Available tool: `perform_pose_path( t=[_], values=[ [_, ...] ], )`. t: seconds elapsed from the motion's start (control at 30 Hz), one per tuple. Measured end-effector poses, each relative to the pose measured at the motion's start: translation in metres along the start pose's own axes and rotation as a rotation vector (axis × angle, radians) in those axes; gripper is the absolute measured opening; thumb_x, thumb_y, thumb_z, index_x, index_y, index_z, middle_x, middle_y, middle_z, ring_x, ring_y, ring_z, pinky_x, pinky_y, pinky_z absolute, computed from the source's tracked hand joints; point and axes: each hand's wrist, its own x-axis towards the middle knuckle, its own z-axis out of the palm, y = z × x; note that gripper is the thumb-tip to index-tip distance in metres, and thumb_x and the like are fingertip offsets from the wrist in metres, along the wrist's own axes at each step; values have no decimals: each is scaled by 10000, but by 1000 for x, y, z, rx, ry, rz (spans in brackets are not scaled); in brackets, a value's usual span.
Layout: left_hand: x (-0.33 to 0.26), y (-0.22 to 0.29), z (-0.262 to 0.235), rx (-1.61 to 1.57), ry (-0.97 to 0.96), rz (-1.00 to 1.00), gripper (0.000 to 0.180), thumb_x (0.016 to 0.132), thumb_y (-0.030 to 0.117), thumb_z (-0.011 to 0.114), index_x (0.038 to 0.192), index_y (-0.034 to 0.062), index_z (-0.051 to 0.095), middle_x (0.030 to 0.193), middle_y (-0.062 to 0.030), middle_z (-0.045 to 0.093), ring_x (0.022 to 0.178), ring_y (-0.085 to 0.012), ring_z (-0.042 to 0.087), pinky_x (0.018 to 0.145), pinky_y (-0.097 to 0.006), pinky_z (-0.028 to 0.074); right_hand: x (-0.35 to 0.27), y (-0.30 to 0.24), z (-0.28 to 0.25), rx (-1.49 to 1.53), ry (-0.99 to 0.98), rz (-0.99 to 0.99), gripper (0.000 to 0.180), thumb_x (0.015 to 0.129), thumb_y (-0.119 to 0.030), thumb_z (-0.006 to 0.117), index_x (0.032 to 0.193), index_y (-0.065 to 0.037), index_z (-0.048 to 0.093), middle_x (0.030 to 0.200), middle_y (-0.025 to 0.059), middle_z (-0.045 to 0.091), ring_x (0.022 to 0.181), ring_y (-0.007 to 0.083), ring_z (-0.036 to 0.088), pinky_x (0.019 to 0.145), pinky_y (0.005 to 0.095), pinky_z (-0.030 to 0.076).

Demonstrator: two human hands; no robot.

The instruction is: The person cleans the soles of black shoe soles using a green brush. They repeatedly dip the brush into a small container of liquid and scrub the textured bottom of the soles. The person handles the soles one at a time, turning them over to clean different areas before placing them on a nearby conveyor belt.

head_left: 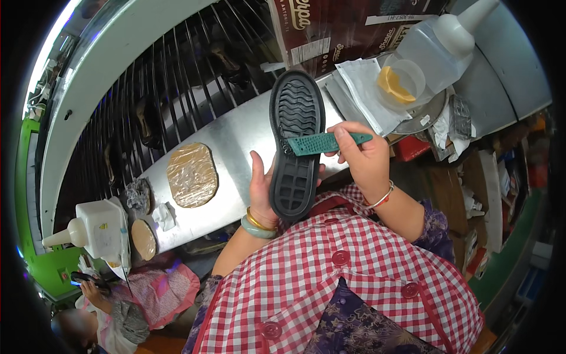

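The red-checked apron (348, 277) fills the lower frame; both forearms rise from it. The left hand (262, 192) is closed around the heel end of a black shoe sole (296, 144), thumb on the near edge, tread side facing the camera, toe pointing away over the front edge of the metal bench (236, 141). The right hand (362, 156) pinches a green brush (324, 143) by its handle, fingers curled shut, head laid across the sole's waist and touching it.

Judgement: work the brush in short, even strokes along the tread grooves. Keep the sole tilted steady and supported from behind. Hold the right wrist level, elbow tucked. A clear bottle (439, 44) stands at the bench's far right corner.
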Motion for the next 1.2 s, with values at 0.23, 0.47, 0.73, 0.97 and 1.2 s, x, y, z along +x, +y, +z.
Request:
perform_pose_path(
  t=[0.23,0.47,0.73,0.97,1.2],
  values=[
    [7,4,-7,-70,33,93,858,845,733,190,1349,56,341,1230,-202,507,1102,-321,546,921,-447,477,-21,-11,11,-23,-69,-32,150,899,-81,565,944,45,633,771,64,645,666,93,617,615,205,495],
    [5,8,5,-136,-51,76,862,840,735,212,1365,60,319,1265,-198,477,1176,-372,476,925,-538,452,-34,-23,14,-126,-175,-60,138,896,-66,555,944,34,636,781,74,649,660,97,627,599,211,499],
    [-1,11,1,-149,-125,23,900,820,758,202,1398,72,272,1298,-206,450,1171,-349,490,950,-509,445,-30,-41,10,-123,-383,28,140,899,-76,561,949,33,634,782,67,644,663,90,614,586,209,494],
    [-7,18,7,-51,-103,-83,960,809,775,205,1355,-2,340,1219,-196,523,1042,-278,585,893,-381,497,-4,-56,11,-92,-551,278,194,911,-158,571,963,18,633,861,68,646,645,94,623,524,167,452],
    [-10,24,8,202,-114,-202,993,796,791,108,1344,2,359,948,-135,604,901,-190,608,811,-290,502,22,-64,30,-196,-763,411,197,885,-199,604,945,-17,651,742,37,645,556,55,584,458,158,399]
  ],
)
